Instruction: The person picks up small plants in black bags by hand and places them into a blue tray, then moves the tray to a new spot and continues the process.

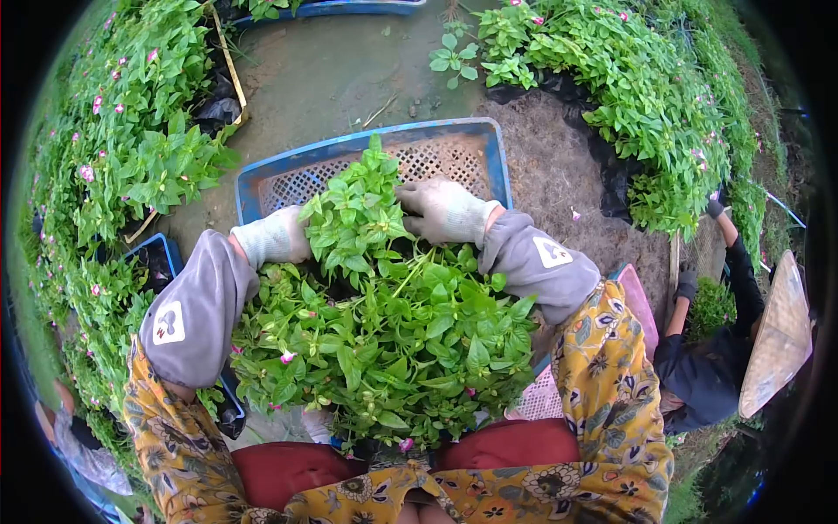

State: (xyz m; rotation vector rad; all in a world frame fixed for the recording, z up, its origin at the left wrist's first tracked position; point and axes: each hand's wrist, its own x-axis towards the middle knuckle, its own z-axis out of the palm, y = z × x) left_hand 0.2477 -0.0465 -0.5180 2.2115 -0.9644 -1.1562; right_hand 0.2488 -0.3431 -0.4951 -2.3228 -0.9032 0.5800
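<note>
A leafy green plant (353, 214) stands between my two gloved hands, over the near part of a blue plastic crate (367, 135). My right hand (443, 211), in a soiled white glove, has its fingers curled against the plant's right side, closed on its foliage. On the other side, my left hand (284, 236) touches the plant, its fingers hidden behind leaves. Any pot or root ball is covered by foliage. Close to my body, a dense cluster of similar plants (393, 341) with a few pink flowers lies below my wrists.
Flowering plants (131, 131) line the left side, with a bed of more plants (628, 96) at the upper right. A co-worker in a conical hat (781, 336) reaches into plants on the right. A pink crate (541, 397) sits by my right knee. Another person (83, 445) is at lower left.
</note>
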